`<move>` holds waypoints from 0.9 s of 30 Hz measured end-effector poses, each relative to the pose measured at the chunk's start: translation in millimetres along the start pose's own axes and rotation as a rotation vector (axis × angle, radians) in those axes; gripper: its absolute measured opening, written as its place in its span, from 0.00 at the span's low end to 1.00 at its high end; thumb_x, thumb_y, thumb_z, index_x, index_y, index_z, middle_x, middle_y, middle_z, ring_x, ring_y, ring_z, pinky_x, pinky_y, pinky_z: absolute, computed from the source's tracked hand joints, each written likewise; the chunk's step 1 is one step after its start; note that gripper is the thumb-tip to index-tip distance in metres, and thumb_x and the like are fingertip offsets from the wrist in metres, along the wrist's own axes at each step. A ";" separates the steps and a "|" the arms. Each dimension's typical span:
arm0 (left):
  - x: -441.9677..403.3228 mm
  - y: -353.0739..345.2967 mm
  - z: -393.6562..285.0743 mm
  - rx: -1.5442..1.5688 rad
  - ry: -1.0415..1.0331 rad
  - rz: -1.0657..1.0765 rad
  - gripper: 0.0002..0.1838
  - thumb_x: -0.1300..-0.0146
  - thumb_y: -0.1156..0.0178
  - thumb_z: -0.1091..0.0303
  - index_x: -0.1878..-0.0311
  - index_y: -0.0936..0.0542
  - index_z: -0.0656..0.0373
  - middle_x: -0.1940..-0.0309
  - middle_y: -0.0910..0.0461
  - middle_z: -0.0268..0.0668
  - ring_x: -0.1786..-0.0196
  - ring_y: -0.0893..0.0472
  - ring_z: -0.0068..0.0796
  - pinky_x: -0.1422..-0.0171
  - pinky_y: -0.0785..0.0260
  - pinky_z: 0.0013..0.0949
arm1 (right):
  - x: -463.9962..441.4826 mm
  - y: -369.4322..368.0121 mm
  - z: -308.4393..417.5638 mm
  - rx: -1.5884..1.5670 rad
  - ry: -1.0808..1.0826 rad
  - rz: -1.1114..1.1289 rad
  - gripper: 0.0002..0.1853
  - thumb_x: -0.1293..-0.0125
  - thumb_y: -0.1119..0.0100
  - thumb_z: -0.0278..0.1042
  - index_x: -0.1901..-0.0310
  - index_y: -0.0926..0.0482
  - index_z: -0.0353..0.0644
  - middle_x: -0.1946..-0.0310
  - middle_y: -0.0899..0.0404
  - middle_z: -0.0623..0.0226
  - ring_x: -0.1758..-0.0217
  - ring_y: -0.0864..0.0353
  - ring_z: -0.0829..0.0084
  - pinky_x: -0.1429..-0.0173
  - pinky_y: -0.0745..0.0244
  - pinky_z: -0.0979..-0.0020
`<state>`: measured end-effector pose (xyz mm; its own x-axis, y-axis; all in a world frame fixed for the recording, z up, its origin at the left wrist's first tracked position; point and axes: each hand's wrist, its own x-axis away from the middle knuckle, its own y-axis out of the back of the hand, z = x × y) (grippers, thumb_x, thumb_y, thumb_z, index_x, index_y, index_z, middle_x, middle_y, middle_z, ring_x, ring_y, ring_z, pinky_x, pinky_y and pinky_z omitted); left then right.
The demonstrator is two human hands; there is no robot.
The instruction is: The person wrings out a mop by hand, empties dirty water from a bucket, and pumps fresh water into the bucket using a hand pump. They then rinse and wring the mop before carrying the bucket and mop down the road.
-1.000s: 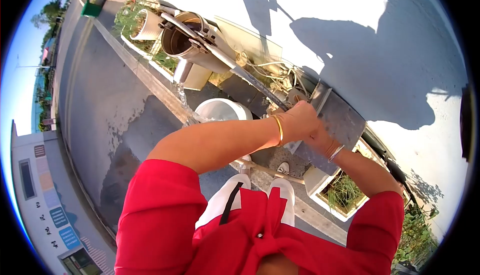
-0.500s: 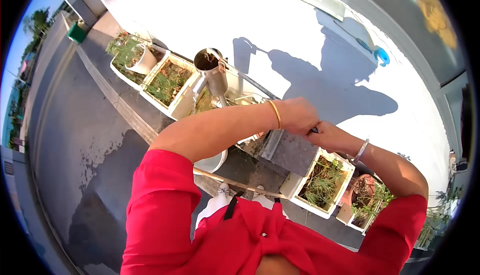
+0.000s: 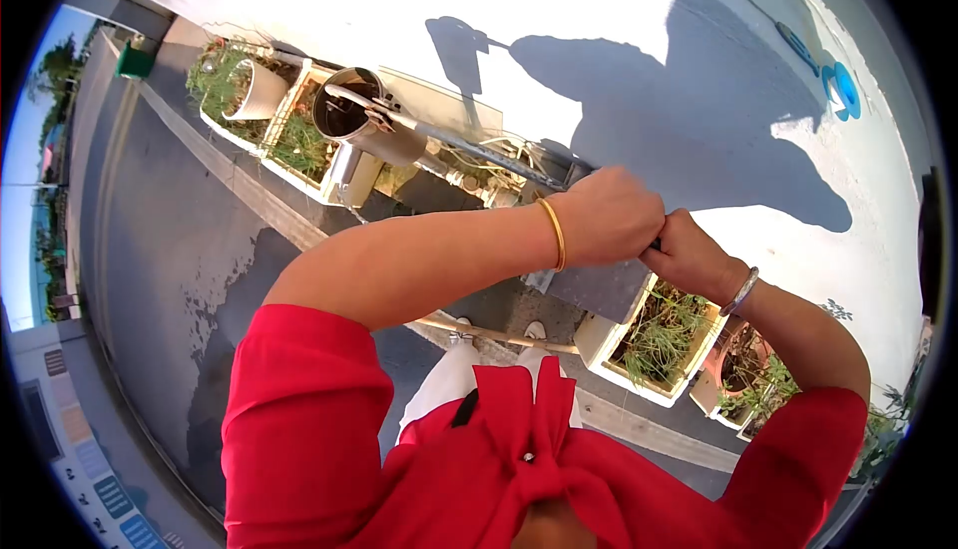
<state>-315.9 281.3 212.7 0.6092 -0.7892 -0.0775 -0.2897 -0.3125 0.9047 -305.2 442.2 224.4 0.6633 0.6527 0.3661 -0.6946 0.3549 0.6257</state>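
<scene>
My left hand [image 3: 611, 215], with a gold bracelet at the wrist, is closed round the long grey pole [image 3: 484, 162]. My right hand [image 3: 696, 255], wearing a silver bracelet, grips the pole's dark end just beside it. At the far end of the pole hangs a metal bucket [image 3: 397, 140], its open mouth tilted towards me. A short metal spout [image 3: 344, 164] sticks out from its side, with a thin trickle of water below it. My left forearm hides what lies beneath.
Planters with grass [image 3: 304, 145] line the white wall [image 3: 329, 0] at upper left. Another planter [image 3: 659, 334] stands below my right hand, beside a terracotta pot [image 3: 743, 359]. A curved wooden stick [image 3: 499, 335] crosses near my feet. A green bin [image 3: 135, 60] stands far left. Wet patches mark the paving.
The view has shifted. The bucket swung upright, then tipped again towards me. Both hands stay on the pole. The white bucket seen on the ground earlier is now hidden behind my left forearm.
</scene>
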 end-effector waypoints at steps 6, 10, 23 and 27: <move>-1.7 -44.4 24.6 -0.084 0.046 0.055 0.07 0.55 0.44 0.68 0.81 0.24 0.61 0.81 0.23 0.42 0.76 0.21 0.37 0.72 0.30 0.36 | -36.1 -42.5 -64.4 -0.010 0.270 -0.130 0.07 0.48 0.48 0.28 0.72 0.25 0.33 0.77 0.25 0.50 0.72 0.26 0.50 0.66 0.29 0.61; 12.8 -73.3 36.1 -0.147 0.082 0.142 0.07 0.54 0.44 0.68 0.80 0.22 0.59 0.80 0.22 0.39 0.75 0.20 0.36 0.73 0.31 0.35 | -58.9 -89.3 -93.7 -0.092 0.324 -0.094 0.08 0.48 0.48 0.29 0.70 0.25 0.34 0.73 0.24 0.51 0.68 0.26 0.49 0.64 0.30 0.60; 47.1 -101.8 58.0 -0.417 0.103 0.354 0.06 0.55 0.42 0.64 0.80 0.19 0.53 0.80 0.21 0.32 0.73 0.20 0.33 0.73 0.32 0.33 | -106.2 -173.5 -116.6 -0.229 0.283 -0.338 0.08 0.49 0.50 0.27 0.66 0.26 0.36 0.73 0.24 0.50 0.68 0.26 0.50 0.63 0.30 0.63; 68.5 -115.0 39.8 -0.581 0.120 0.191 0.11 0.55 0.43 0.66 0.65 0.23 0.51 0.63 0.24 0.33 0.57 0.25 0.34 0.55 0.33 0.36 | -104.3 -184.5 -88.2 -0.143 0.521 -0.781 0.08 0.50 0.45 0.29 0.67 0.26 0.36 0.79 0.26 0.54 0.72 0.25 0.53 0.68 0.30 0.65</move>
<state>-270.3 242.1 86.7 0.6750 -0.7271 0.1249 0.0268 0.1934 0.9808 -270.8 367.7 10.1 0.7710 0.4006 -0.4950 -0.1578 0.8733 0.4610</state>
